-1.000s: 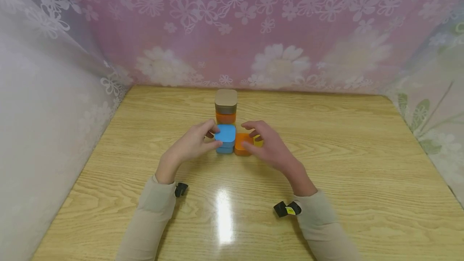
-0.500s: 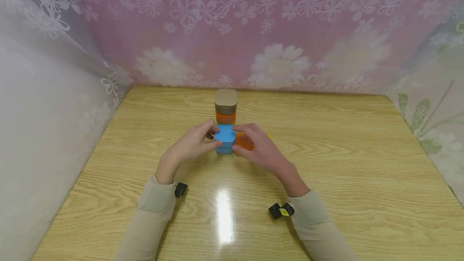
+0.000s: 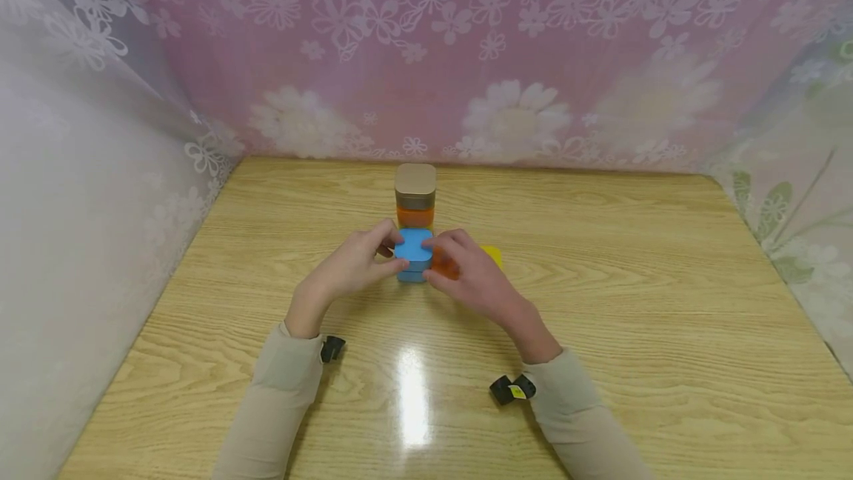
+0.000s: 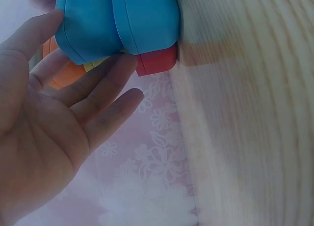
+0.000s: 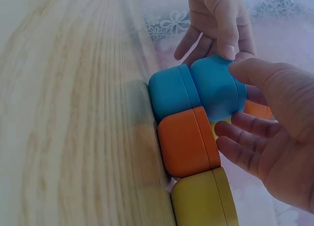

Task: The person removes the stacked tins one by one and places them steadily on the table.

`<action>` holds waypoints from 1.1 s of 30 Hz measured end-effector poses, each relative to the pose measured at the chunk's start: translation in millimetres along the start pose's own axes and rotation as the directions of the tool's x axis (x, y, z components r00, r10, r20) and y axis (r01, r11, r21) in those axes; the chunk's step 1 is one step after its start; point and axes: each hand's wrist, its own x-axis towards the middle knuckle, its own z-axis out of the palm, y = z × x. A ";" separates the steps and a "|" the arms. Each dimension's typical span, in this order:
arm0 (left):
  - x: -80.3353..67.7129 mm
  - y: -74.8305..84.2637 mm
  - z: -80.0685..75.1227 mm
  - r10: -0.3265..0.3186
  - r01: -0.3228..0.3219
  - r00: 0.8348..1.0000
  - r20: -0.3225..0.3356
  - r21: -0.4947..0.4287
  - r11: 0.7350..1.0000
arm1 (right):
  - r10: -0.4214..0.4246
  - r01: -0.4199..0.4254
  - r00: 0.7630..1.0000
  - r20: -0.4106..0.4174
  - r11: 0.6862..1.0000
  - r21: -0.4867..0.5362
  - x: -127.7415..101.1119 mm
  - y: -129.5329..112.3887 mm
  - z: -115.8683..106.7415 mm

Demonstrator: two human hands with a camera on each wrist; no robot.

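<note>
Two small blue rounded-square boxes are stacked at the middle of the table. My left hand (image 3: 349, 261) holds the upper blue box (image 3: 415, 250) from the left, thumb on its near side and fingers toward the far side. From the right, my right hand (image 3: 476, 272) holds the same box between thumb and fingers. The lower blue box (image 5: 171, 93) stands on the table beneath it. An orange box (image 5: 189, 142) stands beside the lower blue box, partly covered by my right hand in the head view. To its right comes a yellow box (image 5: 201, 199).
Behind the blue boxes rises a stack with a brown box (image 3: 416, 180) on top and an orange box (image 3: 415, 216) below it. A red box (image 4: 158, 61) shows at its foot in the left wrist view. Flowered cloth (image 3: 426, 58) hangs along the wooden table's (image 3: 633, 280) back edge.
My right hand has moved left from over the orange box to the upper blue box and taken hold of it. The left hand and the boxes have stayed in place.
</note>
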 end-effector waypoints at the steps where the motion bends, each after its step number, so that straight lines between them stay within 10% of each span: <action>1: 0.1 -0.2 -0.1 0.000 0.000 1.000 -0.001 -0.001 1.000 | 0.000 0.000 1.000 -0.003 1.000 -0.005 0.1 0.1 0.4; 33: 0.0 -5.7 0.1 -0.020 0.020 1.000 0.007 -0.021 1.000 | 0.201 -0.209 0.976 -0.079 0.973 -0.098 7.7 -8.2 18.2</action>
